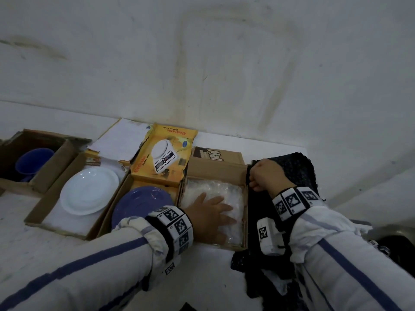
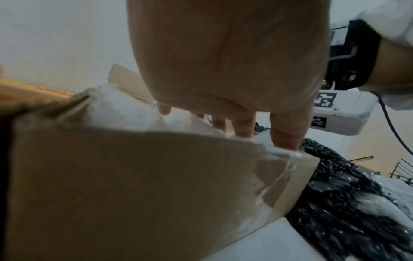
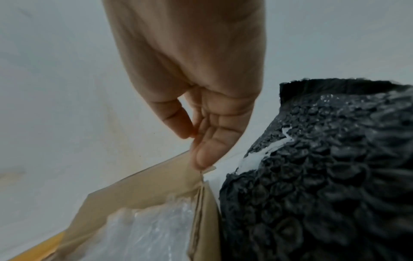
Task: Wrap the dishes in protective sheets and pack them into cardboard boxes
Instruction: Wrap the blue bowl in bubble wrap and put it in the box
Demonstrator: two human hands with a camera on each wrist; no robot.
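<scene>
**Wrapped dish in brown box**

The open brown cardboard box (image 1: 216, 170) sat on the white counter (image 1: 202, 272), holding a clear bubble-wrapped bundle (image 1: 215, 191). The left hand (image 1: 207, 217) lay flat on the bundle, fingers straight. The right hand (image 1: 266, 175) pinched the box's far right corner; the right wrist view alone showed thumb and fingertips (image 3: 201, 155) meeting there, with black bubble wrap (image 3: 324, 176) alongside.

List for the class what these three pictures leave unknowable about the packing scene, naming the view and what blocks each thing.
- What the clear bubble wrap covers in the brown box: head view, the wrap and the pressing left hand hide it.
- The blue plate's near edge: head view, the left sleeve covers it.
- Right hand fingertips: head view, curled under; the right wrist view shows them pinching the box corner.
- The black bubble wrap: cut off by frame edges.
</scene>
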